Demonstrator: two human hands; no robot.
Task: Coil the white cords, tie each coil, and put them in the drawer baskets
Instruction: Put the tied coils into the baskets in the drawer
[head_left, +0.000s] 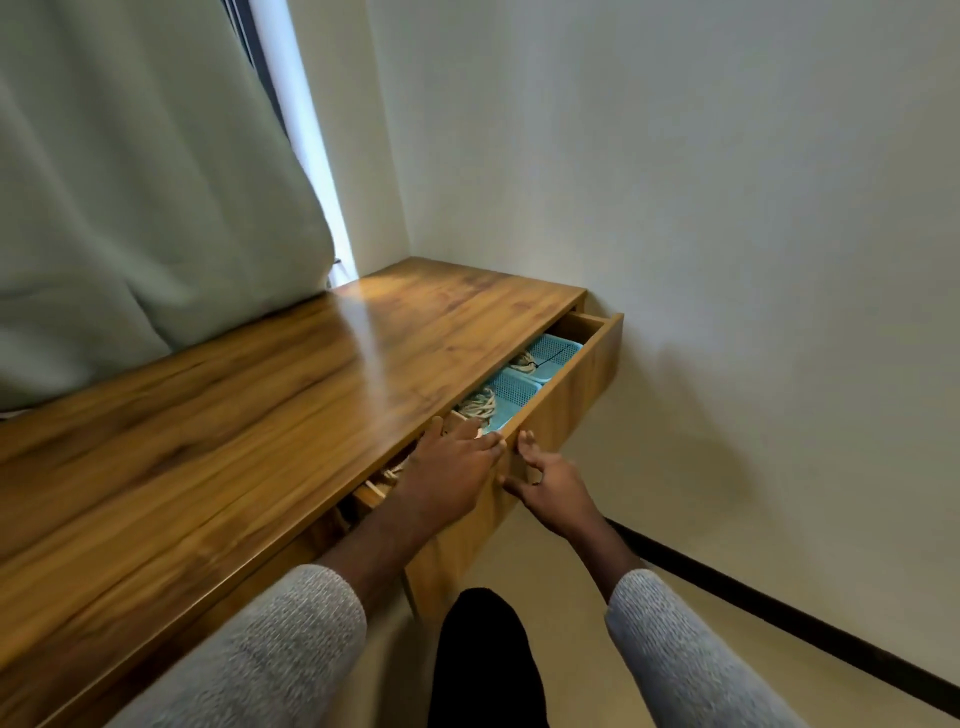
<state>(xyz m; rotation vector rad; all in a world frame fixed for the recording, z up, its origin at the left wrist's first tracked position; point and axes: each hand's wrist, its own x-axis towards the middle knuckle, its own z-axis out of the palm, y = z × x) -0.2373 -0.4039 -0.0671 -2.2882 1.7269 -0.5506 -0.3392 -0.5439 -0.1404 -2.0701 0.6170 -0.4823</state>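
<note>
- Table (260, 415) top bare of cords; drawer (571, 374) partly open.
- Blue baskets (519, 389) inside hold coiled white cords (478, 405): storing looks nearly finished.
- My left hand (452, 462) spread over the drawer's edge, right hand (545, 478) spread against its front, gripping nothing.

A pale green curtain (130, 182) hangs at the left — white wall (701, 182), beige floor (649, 545).

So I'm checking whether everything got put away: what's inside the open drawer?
The drawer shows two blue baskets, each holding a coiled white cord. More cord shows by the left hand. The desk top covers the rest.
</note>
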